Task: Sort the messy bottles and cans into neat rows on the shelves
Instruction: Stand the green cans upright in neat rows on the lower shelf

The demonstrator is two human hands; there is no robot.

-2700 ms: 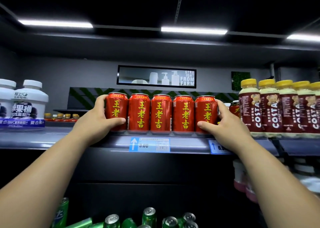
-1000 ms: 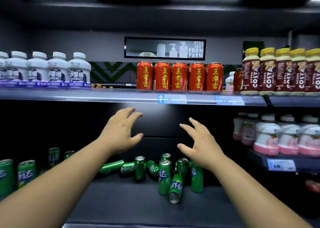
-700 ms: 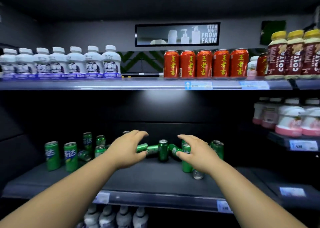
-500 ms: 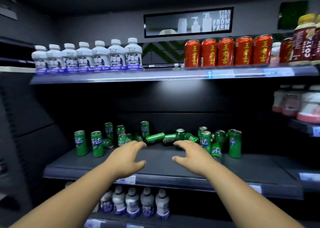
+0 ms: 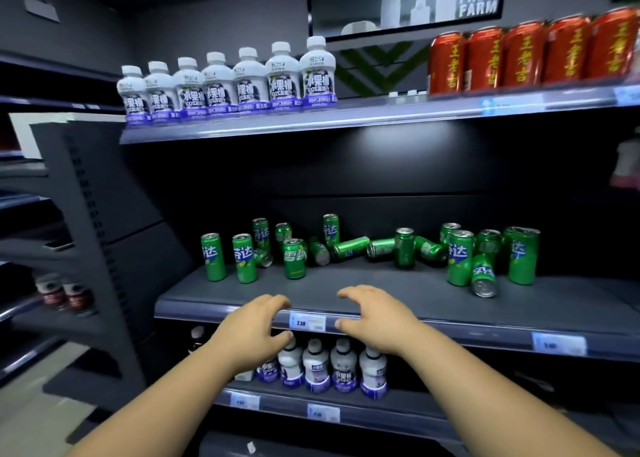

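**Green cans point(image 5: 294, 259) lie in disorder on the middle shelf point(image 5: 381, 290); both hands empty**

Green cans are spread across the back half of the middle shelf with no row to them. At the left, two upright cans point(image 5: 228, 258) stand side by side, with a few more upright ones behind them. In the centre several fallen cans point(image 5: 349, 248) lie on their sides, pointing different ways. At the right, a cluster of upright cans point(image 5: 460, 257) stands close together, and one tipped can point(image 5: 483, 280) lies in front of it with its end toward the camera.

The left hand point(image 5: 254, 330) and the right hand point(image 5: 375, 319) hover palm down at the shelf's front edge, near each other, fingers spread and loosely curved. Neither holds or touches a can. A price tag point(image 5: 307, 322) marked 2.50 shows on the edge between them.

On the top shelf point(image 5: 381, 115), white bottles point(image 5: 221, 85) stand in a neat line at the left and red cans point(image 5: 526, 58) in a line at the right. More white bottles on the bottom shelf point(image 5: 329, 370) stand below the hands.
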